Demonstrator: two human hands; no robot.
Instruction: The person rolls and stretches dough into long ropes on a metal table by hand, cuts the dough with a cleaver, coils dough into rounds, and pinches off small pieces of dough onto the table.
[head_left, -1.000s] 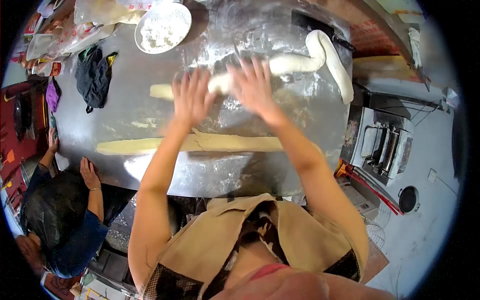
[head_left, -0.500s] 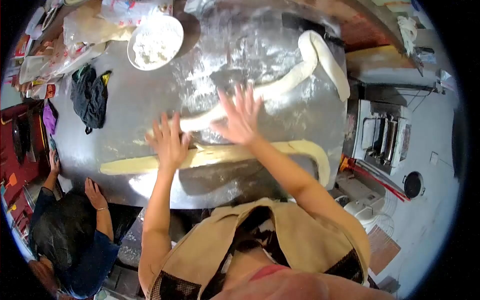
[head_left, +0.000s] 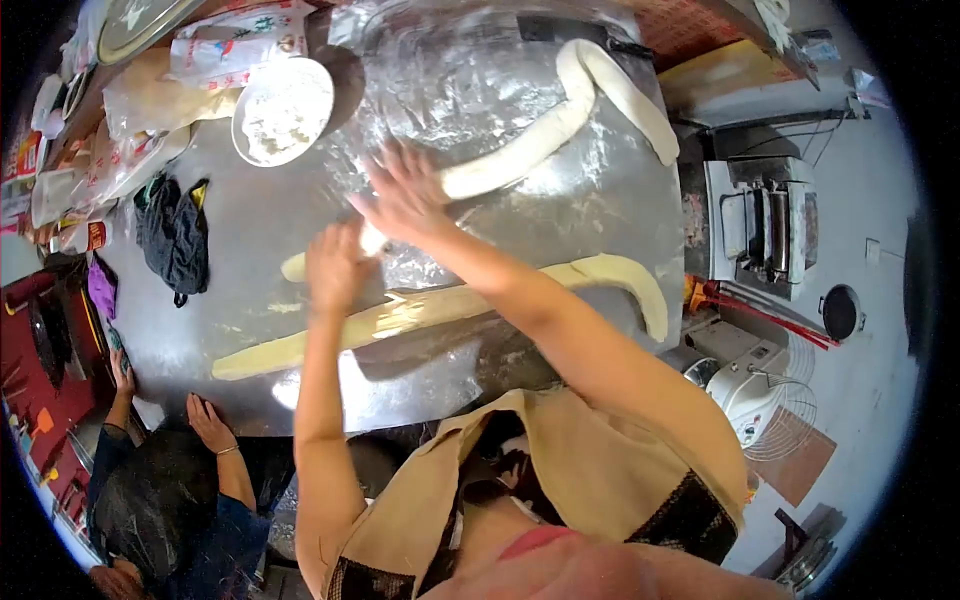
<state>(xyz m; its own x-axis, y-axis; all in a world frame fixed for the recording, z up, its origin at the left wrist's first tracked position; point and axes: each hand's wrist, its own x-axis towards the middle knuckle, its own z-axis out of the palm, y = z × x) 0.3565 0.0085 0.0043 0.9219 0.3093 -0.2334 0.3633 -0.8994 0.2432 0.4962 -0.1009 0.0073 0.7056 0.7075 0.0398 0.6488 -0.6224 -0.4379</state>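
A long white dough rope runs from the table's middle to the back right, where it bends sharply. My right hand lies over it with fingers spread, slightly blurred. Near its left end, my left hand rests on the dough; motion blurs its fingers, and their pose is unclear. A pale tip of dough shows just left of that hand. Closer to me, a second, yellowish dough rope lies across the metal table, curving toward me at its right end.
A bowl of white flour stands at the back left beside plastic bags. A dark cloth lies on the left. A co-worker's hand rests on the near left edge. A machine with rollers is at the right.
The camera view has shifted. My hands have stayed on the white dough, with my right hand now farther back. The white rope's middle has moved on the table and its course looks smoother.
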